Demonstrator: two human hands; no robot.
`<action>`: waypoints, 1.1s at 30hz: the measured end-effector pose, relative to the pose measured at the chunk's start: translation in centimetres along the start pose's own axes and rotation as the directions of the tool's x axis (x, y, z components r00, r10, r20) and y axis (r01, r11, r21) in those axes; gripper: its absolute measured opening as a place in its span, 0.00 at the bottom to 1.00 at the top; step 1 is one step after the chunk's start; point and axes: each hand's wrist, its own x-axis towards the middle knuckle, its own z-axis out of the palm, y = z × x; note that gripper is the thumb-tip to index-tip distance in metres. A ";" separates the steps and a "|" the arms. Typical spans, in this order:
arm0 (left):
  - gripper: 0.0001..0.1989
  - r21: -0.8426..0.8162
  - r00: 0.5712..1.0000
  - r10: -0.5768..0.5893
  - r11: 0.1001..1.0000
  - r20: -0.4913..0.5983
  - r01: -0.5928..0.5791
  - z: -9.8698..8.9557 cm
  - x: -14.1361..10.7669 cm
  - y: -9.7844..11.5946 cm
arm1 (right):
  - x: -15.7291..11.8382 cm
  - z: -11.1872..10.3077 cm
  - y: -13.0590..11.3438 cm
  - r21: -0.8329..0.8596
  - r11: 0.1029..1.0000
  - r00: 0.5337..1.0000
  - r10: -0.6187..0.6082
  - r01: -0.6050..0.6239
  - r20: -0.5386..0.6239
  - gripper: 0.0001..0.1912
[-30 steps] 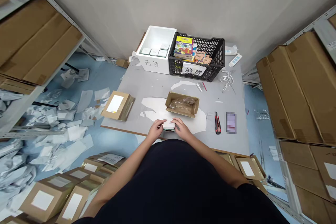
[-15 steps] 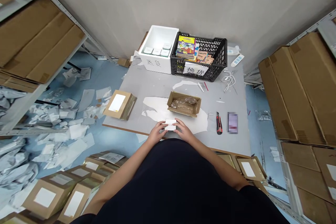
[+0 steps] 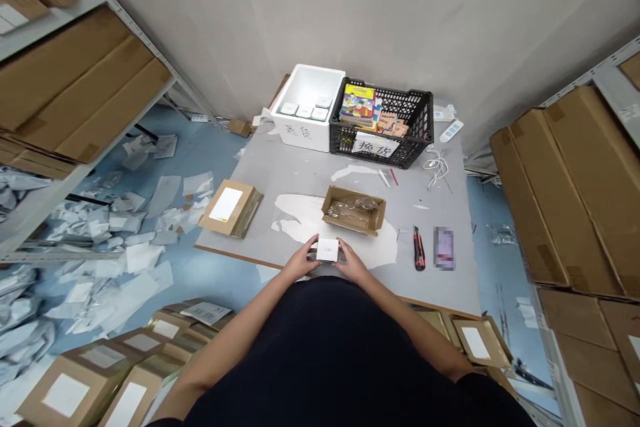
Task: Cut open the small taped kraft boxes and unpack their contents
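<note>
Between my two hands is a small white box (image 3: 327, 249) with printed letters on its upper face, held near the table's front edge. My left hand (image 3: 302, 260) grips its left side, and my right hand (image 3: 351, 261) grips its right side. Just beyond it lies an open cardboard box (image 3: 376, 220) with clear plastic wrap (image 3: 354, 207) inside. A closed parcel (image 3: 227, 208) with a white label rests at the left. To the right lie a red and black utility knife (image 3: 419, 250) and a blurred-out purple item (image 3: 444, 248).
At the back of the table (image 3: 300, 170) stand a white foam box (image 3: 305, 138) holding several small white boxes and a black crate (image 3: 417, 140) with books. A white cable (image 3: 437, 167) lies at the right. Shelves with cartons (image 3: 575, 167) flank both sides; stacked parcels (image 3: 67, 390) stand lower left.
Both hands have turned the small white box so that a squarer face with different print shows. The whole view has shifted slightly, with the table lower in the picture.
</note>
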 end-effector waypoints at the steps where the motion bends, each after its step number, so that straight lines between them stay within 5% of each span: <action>1: 0.44 -0.043 1.000 -0.009 0.999 0.006 0.010 -0.1 0.3 0.1 | 0.3 0.1 -0.1 0.016 1.000 1.000 0.017 -0.017 -0.004 0.46; 6: 0.42 -0.114 0.999 -0.015 0.993 -0.031 0.012 -1.5 0.2 1.2 | 1.1 0.9 -1.9 0.105 0.994 1.000 0.012 -0.013 0.004 0.44; 10: 0.40 -0.056 0.998 0.012 0.998 -0.057 -0.015 -4.6 -1.5 4.0 | 1.3 1.7 -5.2 0.103 0.994 0.998 -0.040 0.035 0.042 0.44; 15: 0.40 -0.011 0.996 0.067 0.998 -0.052 -0.067 -10.2 -2.8 10.1 | 3.2 2.4 -12.7 0.088 0.984 0.987 -0.157 0.152 0.045 0.42; 19: 0.38 0.077 0.979 0.158 0.986 -0.129 -0.149 -14.9 -1.4 15.0 | 6.7 2.1 -19.8 0.094 0.962 0.966 -0.260 0.258 0.012 0.40; 25: 0.39 0.051 0.925 0.322 0.947 -0.201 -0.318 -21.9 6.9 20.6 | 17.2 -0.3 -28.1 -0.017 0.911 0.907 -0.413 0.413 -0.083 0.40; 33: 0.38 -0.025 0.787 0.568 0.807 -0.241 -0.590 -30.0 26.4 25.5 | 37.3 -6.9 -34.5 -0.229 0.836 0.844 -0.529 0.499 -0.092 0.47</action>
